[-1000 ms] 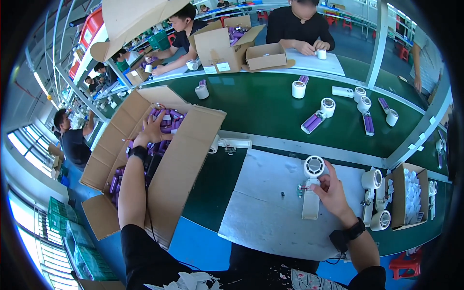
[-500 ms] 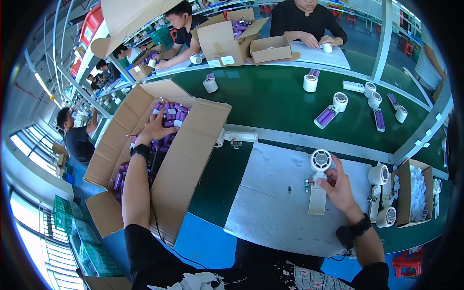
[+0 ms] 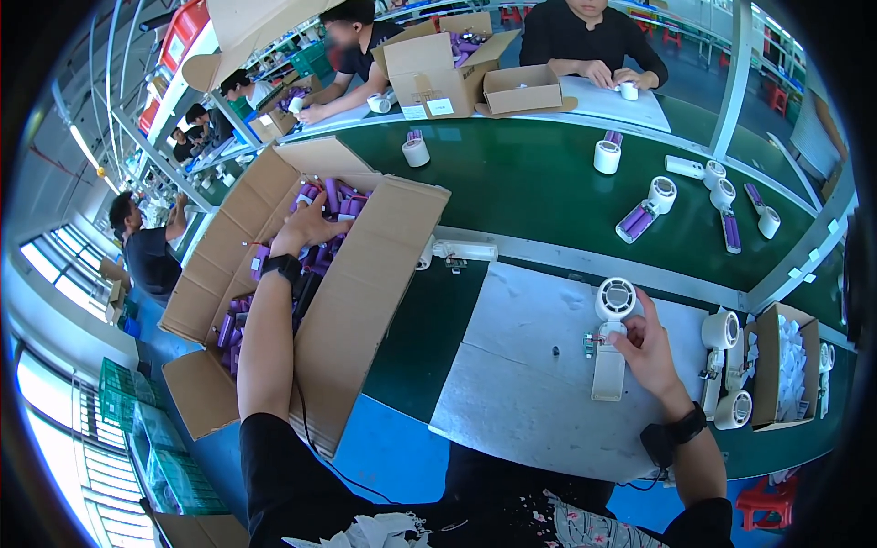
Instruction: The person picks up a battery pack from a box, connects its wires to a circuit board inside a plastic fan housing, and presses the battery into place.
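Observation:
My left hand (image 3: 309, 226) reaches into a large open cardboard box (image 3: 365, 274) on my left, fingers down among the purple cylindrical cells (image 3: 333, 196) that fill it; whether it grips one I cannot tell. My right hand (image 3: 644, 342) rests on the grey work mat (image 3: 521, 393), fingers pinching the neck of a small white hand-held fan (image 3: 610, 342) that lies flat, round head pointing away. A tiny circuit piece (image 3: 589, 344) sits just left of the fan.
White fan heads (image 3: 722, 329) and a small carton of white parts (image 3: 786, 365) stand at my right. The green conveyor (image 3: 530, 183) carries fan heads and purple cell packs (image 3: 637, 221). Other people work at boxes across the belt and on the left.
The view has shifted slightly; my left hand stays in the box among the cells, and my right hand stays at the fan's neck.

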Motion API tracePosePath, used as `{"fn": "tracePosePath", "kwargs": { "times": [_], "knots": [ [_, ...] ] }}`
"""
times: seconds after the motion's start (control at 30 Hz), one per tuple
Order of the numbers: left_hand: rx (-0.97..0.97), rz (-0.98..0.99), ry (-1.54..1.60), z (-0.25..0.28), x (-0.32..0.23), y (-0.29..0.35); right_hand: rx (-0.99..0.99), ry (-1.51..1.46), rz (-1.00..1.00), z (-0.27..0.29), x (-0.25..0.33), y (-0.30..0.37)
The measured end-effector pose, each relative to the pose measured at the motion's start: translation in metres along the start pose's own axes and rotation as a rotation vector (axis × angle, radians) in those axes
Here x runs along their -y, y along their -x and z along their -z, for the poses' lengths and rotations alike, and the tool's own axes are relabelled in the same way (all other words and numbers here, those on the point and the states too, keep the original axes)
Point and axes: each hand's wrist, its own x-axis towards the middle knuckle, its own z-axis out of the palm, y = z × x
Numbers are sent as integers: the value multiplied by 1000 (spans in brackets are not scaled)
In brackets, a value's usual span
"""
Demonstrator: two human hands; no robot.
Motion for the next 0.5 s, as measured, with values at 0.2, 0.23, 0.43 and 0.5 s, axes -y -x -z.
{"fn": "tracePosePath", "kwargs": {
  "times": [0.2,0.23,0.43,0.5],
  "knots": [
    [62,-25,193,4,-10,6,39,21,-43,2,7,-2],
    [40,-17,184,4,-13,7,41,36,-49,2,7,-2],
    [-19,45,184,-3,-17,1,39,58,-36,0,7,-2],
    [-46,106,178,-3,-25,4,39,57,-32,0,6,-1]
  ]
}}
